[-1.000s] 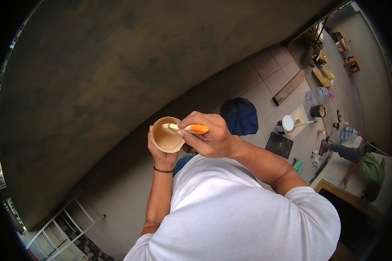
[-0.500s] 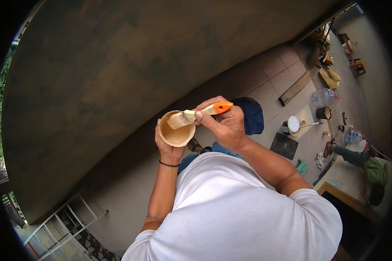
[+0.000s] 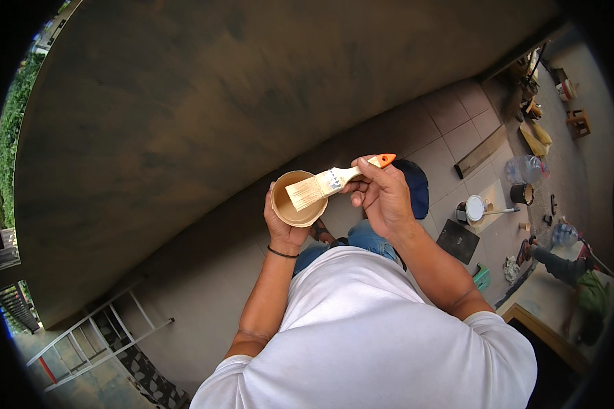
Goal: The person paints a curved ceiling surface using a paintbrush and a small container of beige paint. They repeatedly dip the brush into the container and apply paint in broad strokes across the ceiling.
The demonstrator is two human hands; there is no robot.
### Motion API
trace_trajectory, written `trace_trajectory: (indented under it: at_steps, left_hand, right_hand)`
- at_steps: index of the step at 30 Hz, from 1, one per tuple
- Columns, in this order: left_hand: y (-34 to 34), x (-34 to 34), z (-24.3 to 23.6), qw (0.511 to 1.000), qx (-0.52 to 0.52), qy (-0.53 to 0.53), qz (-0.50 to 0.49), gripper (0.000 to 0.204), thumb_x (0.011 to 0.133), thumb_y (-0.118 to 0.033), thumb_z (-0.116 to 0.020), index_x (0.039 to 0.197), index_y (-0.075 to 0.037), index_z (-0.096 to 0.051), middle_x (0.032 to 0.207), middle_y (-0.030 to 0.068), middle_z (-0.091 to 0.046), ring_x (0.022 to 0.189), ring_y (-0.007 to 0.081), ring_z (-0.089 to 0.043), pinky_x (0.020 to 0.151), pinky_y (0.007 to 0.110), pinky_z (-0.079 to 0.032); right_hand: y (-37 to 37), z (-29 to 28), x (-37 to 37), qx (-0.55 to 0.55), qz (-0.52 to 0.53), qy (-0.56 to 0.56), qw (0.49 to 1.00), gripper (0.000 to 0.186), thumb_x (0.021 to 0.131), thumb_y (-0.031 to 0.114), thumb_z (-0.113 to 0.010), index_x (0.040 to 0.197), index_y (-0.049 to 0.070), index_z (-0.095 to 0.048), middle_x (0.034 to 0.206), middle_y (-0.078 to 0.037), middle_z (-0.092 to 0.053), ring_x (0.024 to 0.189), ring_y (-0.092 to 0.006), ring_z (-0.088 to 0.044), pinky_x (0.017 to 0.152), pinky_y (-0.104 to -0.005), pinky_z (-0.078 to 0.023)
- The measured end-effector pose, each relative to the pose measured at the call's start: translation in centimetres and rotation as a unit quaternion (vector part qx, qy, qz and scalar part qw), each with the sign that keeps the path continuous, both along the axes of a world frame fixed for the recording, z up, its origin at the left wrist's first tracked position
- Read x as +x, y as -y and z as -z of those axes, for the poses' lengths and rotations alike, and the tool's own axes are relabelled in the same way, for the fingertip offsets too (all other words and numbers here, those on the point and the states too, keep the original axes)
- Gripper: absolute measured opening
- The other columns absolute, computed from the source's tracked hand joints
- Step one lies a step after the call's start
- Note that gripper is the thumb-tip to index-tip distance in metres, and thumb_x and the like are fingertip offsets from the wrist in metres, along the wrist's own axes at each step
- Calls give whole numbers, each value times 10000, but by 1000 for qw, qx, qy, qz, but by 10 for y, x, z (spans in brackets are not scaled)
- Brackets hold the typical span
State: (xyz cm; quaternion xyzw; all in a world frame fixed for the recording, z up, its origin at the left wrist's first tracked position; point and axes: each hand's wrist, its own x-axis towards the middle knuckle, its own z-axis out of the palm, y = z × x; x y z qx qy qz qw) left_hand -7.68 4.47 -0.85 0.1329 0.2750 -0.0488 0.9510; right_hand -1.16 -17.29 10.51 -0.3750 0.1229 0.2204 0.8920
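So the paintbrush (image 3: 331,180) is a flat one: pale straw bristles, a whitish band with dark marks, cream handle and a bright orange end with a small hole in it. It's right over the mouth of the cup (image 3: 299,223), slanted, bristles pointing lower left. The bristle ends overlap the opening, but can't tell if they touch the inside.

Right hand (image 3: 387,198) has the handle pinched between thumb and fingers. Left hand (image 3: 284,230) is wrapped around the cup from the side and below, black band on that wrist. Cup's tan inside with a kinda ragged rim; hard to say how much is liquid and how much is just coated wall.

Over on the floor there's a dark can (image 3: 462,213) with a white lid (image 3: 475,207), contents hidden, plus a black pot (image 3: 522,194) with a tan inner wall, and a see-through plastic jug (image 3: 523,169) near that.
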Motion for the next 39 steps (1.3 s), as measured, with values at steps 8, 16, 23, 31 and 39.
trace_trajectory:
  at_steps: [8, 16, 23, 31, 39]
  left_hand:
    - [2, 5, 16, 994, -62, 89, 5, 609, 1078, -520, -519, 1385, -8, -640, 1339, 207, -697, 1226, 405, -686, 963, 537, -635]
    - [-5, -8, -8, 979, -126, 159, -2, 652, 1116, -570, -487, 1460, -20, -551, 1371, 211, -608, 1273, 428, -611, 902, 569, -662]
    - [-3, -43, -11, 995, -59, 76, -10, 619, 1075, -599, -548, 1415, -85, -609, 1345, 153, -634, 1244, 367, -620, 886, 506, -645]
    - [25, -59, 17, 991, -111, 67, -40, 652, 1072, -576, -574, 1495, -82, -544, 1424, 160, -564, 1307, 372, -537, 947, 528, -583]
    - [35, -51, 47, 994, -97, 29, -35, 680, 1052, -609, -589, 1481, -84, -548, 1416, 163, -576, 1222, 346, -546, 876, 486, -588]
  right_hand:
    - [-2, 41, 17, 210, -18, -95, 973, 97, 1000, 170, -753, 1075, 135, -704, 1029, -72, -771, 909, -219, -725, 674, -307, -520]
    - [-5, 82, 125, -56, 195, 214, 956, 186, 953, -19, -768, 1109, 84, -770, 1119, -97, -779, 1012, -196, -752, 829, -309, -619]
    - [-41, 127, 183, -235, 165, 474, 833, 242, 868, -116, -729, 1046, 35, -795, 1135, -136, -783, 1013, -212, -766, 848, -299, -623]
    - [-17, 173, 219, -315, 364, 472, 738, 248, 825, -153, -742, 1009, 8, -785, 1231, -200, -757, 1111, -286, -751, 871, -346, -632]
    - [-124, 224, 187, -237, 285, 621, 691, 208, 854, -93, -795, 1045, -15, -773, 1352, -284, -693, 1236, -434, -705, 1005, -455, -623]
